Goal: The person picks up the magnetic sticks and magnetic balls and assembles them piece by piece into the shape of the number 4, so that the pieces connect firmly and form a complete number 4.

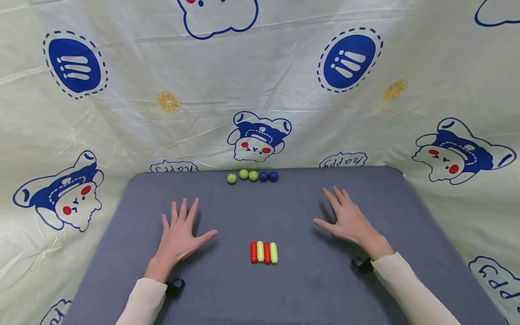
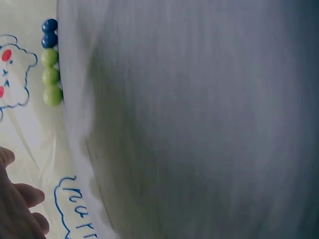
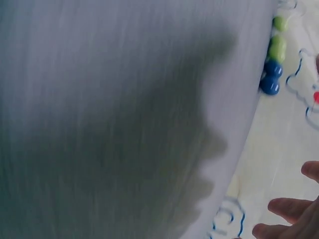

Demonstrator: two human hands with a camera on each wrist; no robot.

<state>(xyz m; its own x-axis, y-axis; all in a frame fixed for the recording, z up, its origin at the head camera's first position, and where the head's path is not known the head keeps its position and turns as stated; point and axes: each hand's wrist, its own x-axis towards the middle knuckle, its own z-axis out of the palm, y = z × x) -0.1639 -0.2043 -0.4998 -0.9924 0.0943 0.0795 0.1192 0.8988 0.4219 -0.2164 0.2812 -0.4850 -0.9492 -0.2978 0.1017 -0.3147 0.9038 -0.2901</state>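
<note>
My left hand [image 1: 178,241] is spread over the left side of the grey table, holding nothing. On the right, my right hand [image 1: 347,221] hovers with its fingers apart, nothing in it. Between the hands and nearer to me lies a side-by-side row of short rods, alternating red [image 1: 253,252] and pale yellow-green [image 1: 260,251]. At the far edge several small balls form a line: green balls [image 1: 243,174] on the left, two dark blue balls [image 1: 268,176] on the right. Both wrist views show the balls, plus some fingertips [image 2: 31,195] and the hands' shadows on the cloth.
The grey table [image 1: 260,298] fills the lower half of the head view. Behind it and at its sides hangs a pale curtain [image 1: 260,81] printed with blue cartoon figures. A black wrist strap [image 1: 175,287] shows at the left sleeve, another strap [image 1: 361,265] at the right.
</note>
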